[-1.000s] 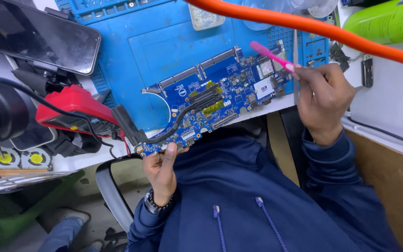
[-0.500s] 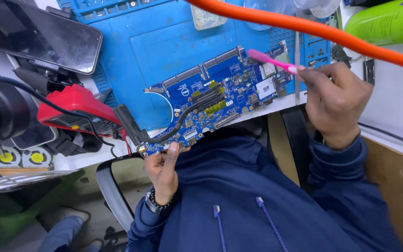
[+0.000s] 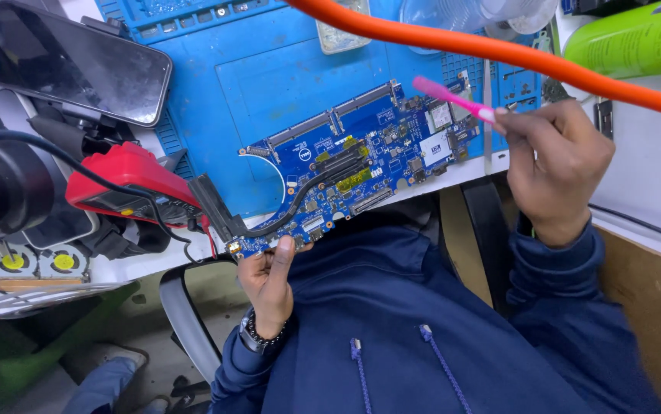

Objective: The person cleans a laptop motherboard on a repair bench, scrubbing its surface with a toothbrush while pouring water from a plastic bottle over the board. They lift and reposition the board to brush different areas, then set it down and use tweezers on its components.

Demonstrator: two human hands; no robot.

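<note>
Left hand [image 3: 267,280] pinches the blue circuit board [image 3: 353,165] overhanging the table [image 3: 464,170] while right hand [image 3: 556,165] grips a pink brush [image 3: 453,100]; hard brushing could tip it off.

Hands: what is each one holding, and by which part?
Left hand grips the blue circuit board by its near-left corner. Right hand holds the pink brush by its handle end.

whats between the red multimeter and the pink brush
In the head view, the blue circuit board spans from the red multimeter to the pink brush.
</note>
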